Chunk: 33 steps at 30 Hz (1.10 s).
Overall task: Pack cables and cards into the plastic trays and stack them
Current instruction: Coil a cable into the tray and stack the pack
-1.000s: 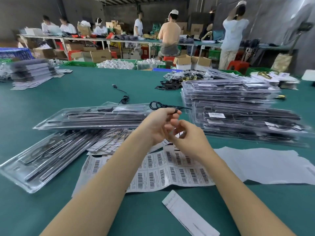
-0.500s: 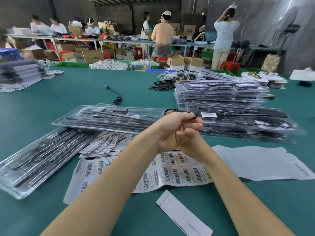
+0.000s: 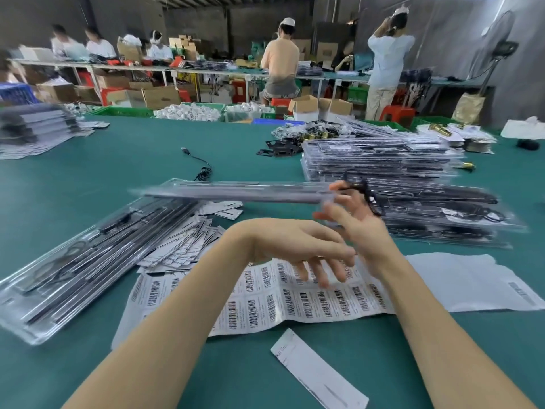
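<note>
Nearest us, a narrow paper strip (image 3: 320, 370) and a barcode label sheet (image 3: 265, 302) are lying on the green table (image 3: 132, 149).

Our left hand (image 3: 298, 249) is hovering over that sheet, fingers spread and drooping, holding nothing.

Our right hand (image 3: 358, 222) is carrying a coiled black cable (image 3: 364, 188) by the thumb side, the other fingers loose; motion blur is hiding the exact grip.

A clear plastic tray (image 3: 236, 191) is lying just left of the cable, blurred.

At our left, another filled tray (image 3: 82, 261) is resting beside loose cards (image 3: 182, 243).

Beyond the right hand, the stack of packed trays (image 3: 389, 178) is waiting.

We are judging that the coil should stay tight and go squarely into its pocket, with the left hand steadying the tray.
</note>
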Motion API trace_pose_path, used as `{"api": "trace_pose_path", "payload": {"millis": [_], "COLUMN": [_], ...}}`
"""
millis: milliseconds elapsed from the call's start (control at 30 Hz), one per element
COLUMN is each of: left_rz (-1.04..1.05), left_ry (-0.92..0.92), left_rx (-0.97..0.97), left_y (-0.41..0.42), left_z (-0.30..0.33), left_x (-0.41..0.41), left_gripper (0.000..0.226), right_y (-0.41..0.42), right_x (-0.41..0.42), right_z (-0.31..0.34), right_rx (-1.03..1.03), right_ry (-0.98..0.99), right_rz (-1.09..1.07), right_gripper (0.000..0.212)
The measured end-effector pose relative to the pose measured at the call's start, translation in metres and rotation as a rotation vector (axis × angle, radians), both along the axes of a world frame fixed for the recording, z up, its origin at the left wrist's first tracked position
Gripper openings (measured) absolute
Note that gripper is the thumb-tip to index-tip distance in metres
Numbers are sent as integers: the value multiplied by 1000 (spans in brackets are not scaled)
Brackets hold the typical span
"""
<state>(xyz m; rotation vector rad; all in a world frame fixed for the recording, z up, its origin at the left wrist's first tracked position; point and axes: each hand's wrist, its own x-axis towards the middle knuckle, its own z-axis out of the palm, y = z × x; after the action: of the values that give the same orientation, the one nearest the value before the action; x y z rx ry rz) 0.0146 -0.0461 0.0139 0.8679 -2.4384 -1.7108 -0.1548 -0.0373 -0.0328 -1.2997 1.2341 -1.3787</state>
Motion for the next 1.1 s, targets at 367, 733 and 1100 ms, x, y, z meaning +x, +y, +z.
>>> {"api": "trace_pose_path", "payload": {"millis": [367, 733, 1100], "left_rz": [904, 945, 1081], "left_ry": [611, 872, 905], "left_rx": [640, 703, 688], "left_y": [-30, -37, -39], "left_z": [-25, -41, -34], "left_x": [8, 15, 21], "left_gripper": [51, 23, 24], "right_y": [4, 2, 15], "right_x": [-24, -33, -58], "right_z": [24, 33, 44], "right_rx": [27, 328, 292], "right_ry": [-243, -283, 311], "right_rz": [-195, -177, -250], "right_gripper": [55, 27, 36]}}
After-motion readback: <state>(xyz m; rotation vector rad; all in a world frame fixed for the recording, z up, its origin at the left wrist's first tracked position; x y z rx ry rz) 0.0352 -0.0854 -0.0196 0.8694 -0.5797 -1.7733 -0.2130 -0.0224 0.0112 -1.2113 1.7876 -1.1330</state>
